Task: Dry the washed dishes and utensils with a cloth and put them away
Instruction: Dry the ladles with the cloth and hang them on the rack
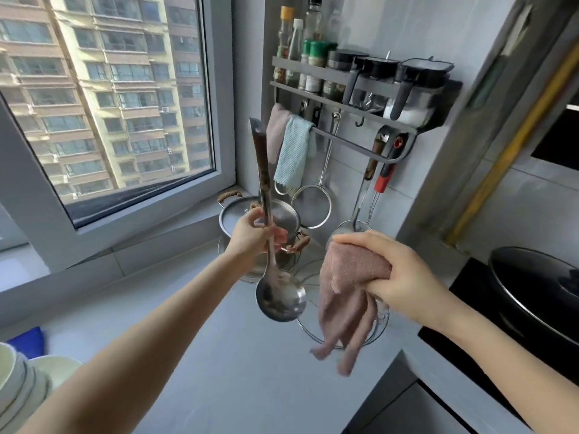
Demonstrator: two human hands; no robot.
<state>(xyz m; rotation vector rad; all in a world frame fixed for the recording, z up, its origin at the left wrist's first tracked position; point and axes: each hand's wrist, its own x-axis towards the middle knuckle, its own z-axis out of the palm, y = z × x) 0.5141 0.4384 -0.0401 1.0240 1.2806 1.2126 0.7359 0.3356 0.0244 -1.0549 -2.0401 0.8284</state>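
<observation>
**Ladle held up, cloth in the other hand**

The left hand (250, 231) grips a steel ladle (275, 277) by its handle, bowl hanging down, above the desk (219, 355). Just to its right, apart from the ladle, the right hand (398, 274) clutches a bunched pink cloth (344, 299) whose ends dangle below it.

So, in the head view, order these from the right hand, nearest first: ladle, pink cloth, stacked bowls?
1. pink cloth, gripped in the right hand.
2. ladle, just left, in the left hand.
3. stacked bowls, far lower left.
</observation>
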